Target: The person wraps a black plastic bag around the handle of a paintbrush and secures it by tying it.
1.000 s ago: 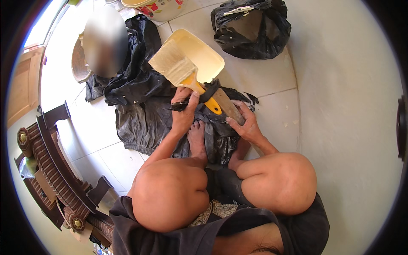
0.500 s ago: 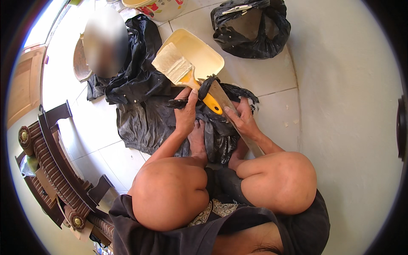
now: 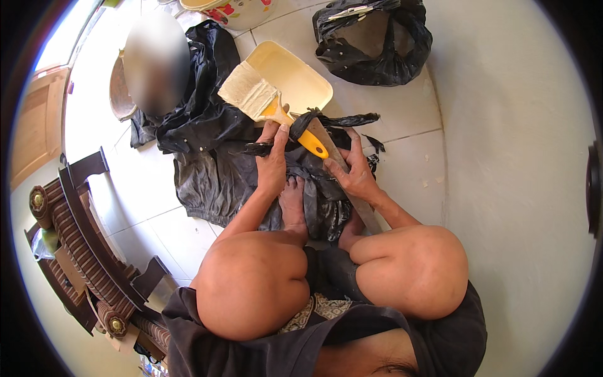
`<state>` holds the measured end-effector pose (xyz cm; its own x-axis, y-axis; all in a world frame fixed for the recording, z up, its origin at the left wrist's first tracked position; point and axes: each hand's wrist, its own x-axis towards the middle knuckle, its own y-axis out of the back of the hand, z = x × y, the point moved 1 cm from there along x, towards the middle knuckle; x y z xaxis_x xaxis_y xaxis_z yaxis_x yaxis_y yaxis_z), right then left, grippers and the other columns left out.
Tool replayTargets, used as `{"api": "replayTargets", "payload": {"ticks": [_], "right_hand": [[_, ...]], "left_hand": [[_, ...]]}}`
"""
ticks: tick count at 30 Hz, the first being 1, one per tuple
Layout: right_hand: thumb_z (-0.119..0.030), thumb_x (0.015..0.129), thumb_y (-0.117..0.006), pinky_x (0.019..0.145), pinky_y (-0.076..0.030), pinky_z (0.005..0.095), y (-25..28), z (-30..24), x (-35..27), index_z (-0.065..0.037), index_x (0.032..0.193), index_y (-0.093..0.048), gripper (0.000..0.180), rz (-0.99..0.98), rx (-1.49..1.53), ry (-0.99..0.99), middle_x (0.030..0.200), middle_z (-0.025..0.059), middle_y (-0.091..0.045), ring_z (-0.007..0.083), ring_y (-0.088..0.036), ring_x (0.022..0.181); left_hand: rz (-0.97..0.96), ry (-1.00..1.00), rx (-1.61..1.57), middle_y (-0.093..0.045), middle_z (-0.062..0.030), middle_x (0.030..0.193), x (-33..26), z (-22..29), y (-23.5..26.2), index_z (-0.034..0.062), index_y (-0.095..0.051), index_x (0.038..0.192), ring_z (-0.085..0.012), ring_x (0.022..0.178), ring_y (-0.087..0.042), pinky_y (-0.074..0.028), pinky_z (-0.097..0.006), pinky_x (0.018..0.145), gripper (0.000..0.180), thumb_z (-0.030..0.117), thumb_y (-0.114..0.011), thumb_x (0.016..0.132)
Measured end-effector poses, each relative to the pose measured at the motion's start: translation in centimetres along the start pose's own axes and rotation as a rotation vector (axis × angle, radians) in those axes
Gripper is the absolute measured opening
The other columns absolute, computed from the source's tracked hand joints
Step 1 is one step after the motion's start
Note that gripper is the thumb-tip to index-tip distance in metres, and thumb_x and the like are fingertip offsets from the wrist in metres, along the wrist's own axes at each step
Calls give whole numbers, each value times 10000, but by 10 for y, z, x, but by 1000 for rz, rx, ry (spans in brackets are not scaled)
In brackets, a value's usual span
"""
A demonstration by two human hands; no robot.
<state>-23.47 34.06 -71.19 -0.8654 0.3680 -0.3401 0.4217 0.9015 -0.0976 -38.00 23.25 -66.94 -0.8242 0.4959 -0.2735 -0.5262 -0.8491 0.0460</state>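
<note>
A wide paintbrush [image 3: 250,92] with pale, paint-coated bristles and a yellow handle lies slanted across a long wooden stick [image 3: 363,210]. A twisted black plastic strip [image 3: 303,123] wraps round both where they cross. My left hand [image 3: 272,164] is closed on the brush near its neck, thumb on top, with a loose end of black plastic beside the fingers. My right hand [image 3: 359,174] holds the stick just below the brush handle's tip, thumb on the near side; part of its fingers is hidden. Another strip end sticks out to the right above this hand.
Behind the brush stands a cream rectangular tub [image 3: 301,72]. Crumpled black plastic [image 3: 207,182] covers the floor around my feet. A black bag-lined container [image 3: 377,50] stands at the far right, near the wall [image 3: 521,157]. A patterned bucket [image 3: 239,14] and a dark wooden chair [image 3: 88,232] are also around.
The strip's right-hand end now stretches straight out to the right above my right hand. My right hand's fingers have loosened and lifted slightly. The brush has shifted a little left.
</note>
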Motion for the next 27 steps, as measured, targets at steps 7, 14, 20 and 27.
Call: {"api": "replayTargets", "payload": {"ticks": [7,14,20,27], "right_hand": [[-215,868,-653,805,-466,328,-8,10,1,-17,1267,-244,605,14,-69,148,921,168,-640,222,-622,834],[-265,851,-682,777,-492,353,-7,-13,6,-59,1213,-323,550,46,-258,184,960,193,-643,267,-651,884],[-256,870,-665,782,-498,343,-12,-10,14,-62,1228,-373,501,100,-61,106,978,199,-655,275,-659,934],[-195,879,-656,790,-496,321,-15,-13,19,-64,1226,-413,443,69,6,98,1007,168,-652,217,-646,928]], "left_hand": [[-84,-198,201,-531,-74,1039,9,-8,5,-57,-590,1116,-139,919,-479,-386,-240,836,269,119,-507,930],[-52,-89,58,-545,-61,992,10,-5,-2,-38,-581,1162,-131,906,-490,-390,-233,824,293,129,-503,934],[-109,-116,109,-536,-48,968,13,-9,1,-36,-576,1169,-117,892,-485,-393,-228,801,294,132,-498,940],[-108,-50,109,-555,-29,967,12,-8,3,-37,-582,1136,-101,878,-464,-381,-235,806,281,153,-504,945]]}}
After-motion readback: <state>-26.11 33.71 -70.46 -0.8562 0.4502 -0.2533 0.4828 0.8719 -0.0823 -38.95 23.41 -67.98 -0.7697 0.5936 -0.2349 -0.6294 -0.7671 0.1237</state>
